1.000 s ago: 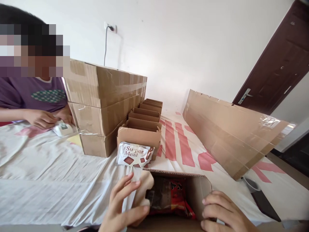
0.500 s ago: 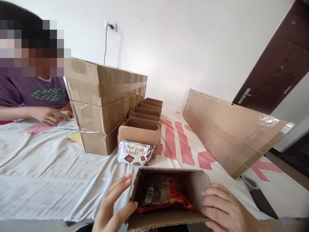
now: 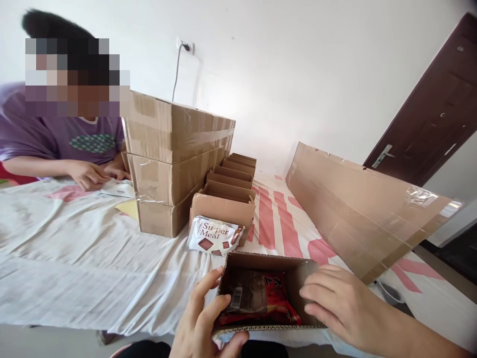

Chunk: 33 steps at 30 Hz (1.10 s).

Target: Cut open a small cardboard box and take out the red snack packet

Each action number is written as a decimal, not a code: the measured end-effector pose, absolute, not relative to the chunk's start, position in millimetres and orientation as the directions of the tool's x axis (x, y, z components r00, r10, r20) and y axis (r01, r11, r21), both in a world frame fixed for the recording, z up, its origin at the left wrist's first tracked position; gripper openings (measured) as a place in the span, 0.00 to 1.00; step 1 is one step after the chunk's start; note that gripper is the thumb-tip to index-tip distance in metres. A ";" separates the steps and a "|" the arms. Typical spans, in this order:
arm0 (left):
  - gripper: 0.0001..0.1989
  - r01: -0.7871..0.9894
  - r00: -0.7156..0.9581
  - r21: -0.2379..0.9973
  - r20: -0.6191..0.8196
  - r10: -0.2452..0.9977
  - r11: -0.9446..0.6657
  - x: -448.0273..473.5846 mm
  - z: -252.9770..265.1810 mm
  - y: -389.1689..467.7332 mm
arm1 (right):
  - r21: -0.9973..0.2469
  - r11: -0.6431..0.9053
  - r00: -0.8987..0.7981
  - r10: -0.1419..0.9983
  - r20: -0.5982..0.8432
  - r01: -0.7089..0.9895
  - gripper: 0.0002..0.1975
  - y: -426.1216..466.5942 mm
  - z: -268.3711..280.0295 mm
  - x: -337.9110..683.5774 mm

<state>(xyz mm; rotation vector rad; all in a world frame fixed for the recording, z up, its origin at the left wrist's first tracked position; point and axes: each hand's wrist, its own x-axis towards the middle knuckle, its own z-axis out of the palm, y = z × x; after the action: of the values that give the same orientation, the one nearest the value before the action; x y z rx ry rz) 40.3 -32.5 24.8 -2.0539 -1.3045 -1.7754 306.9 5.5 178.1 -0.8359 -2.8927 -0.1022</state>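
While a co-worker is sitting across the cloth-covered table, a person is gripping a small open carton at its near edge.
Left hand is clasping the carton's left wall, fingers curled; right hand is pressing the right wall, fingers narrowly spread. A red snack packet is lying inside, a Su-per Meal sachet just beyond.

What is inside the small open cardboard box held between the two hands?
The open cardboard box holds a red and dark snack packet with a barcode label. Anything beneath the packet is covered.
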 end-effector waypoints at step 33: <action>0.18 0.709 0.026 0.366 0.840 0.541 -0.603 38.7 28.5 -29.8 | 0.260 0.931 -0.817 0.353 -0.457 0.257 0.10 62.2 162.6 216.0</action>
<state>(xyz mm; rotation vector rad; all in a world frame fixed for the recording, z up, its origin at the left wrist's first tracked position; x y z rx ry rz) 38.7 -29.8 28.5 -2.1336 -1.3149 -1.6255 216.0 62.2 162.6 -0.6086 -3.5922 -0.3539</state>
